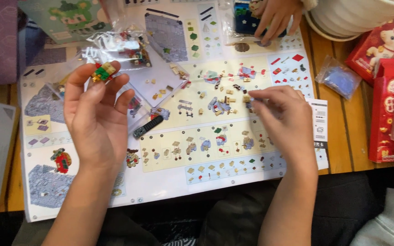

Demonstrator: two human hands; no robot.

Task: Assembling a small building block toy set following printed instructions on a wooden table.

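Left hand (97,109) pinches small red-green-tan brick assembly (103,72) above instruction sheet (169,182); right hand (282,119) fingertips pressed together over loose bricks (226,93) mid-sheet; build looks early, many pieces unplaced.

Red boxes (388,91) right; clear bags (124,48) upper left.
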